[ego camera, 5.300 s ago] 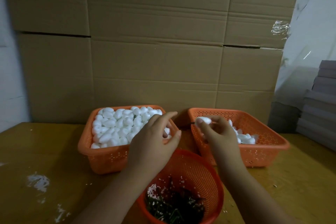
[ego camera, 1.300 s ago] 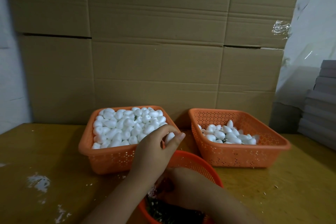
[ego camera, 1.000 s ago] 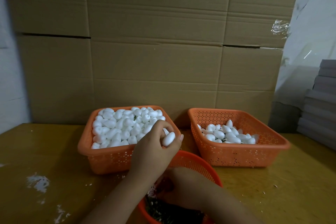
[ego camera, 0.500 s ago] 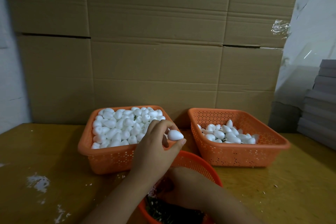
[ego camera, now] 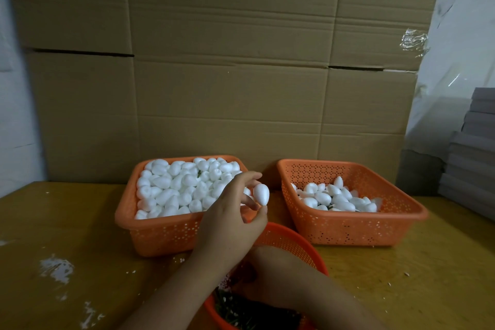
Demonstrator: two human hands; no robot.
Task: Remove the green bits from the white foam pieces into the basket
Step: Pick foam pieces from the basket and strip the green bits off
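Head view: left hand (ego camera: 230,220) pinches one foam piece (ego camera: 261,194) above the round basket (ego camera: 292,241) of green bits (ego camera: 241,313). Right hand (ego camera: 257,273) inside it, fingers unclear. Left tray (ego camera: 160,233) full; right tray (ego camera: 356,225) sparse. Mostly undone, I'd say.

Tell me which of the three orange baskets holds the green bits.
The round basket nearest the person, under the right hand. Its contents are dark green, while the two square baskets behind it, left and right, hold white foam pieces.
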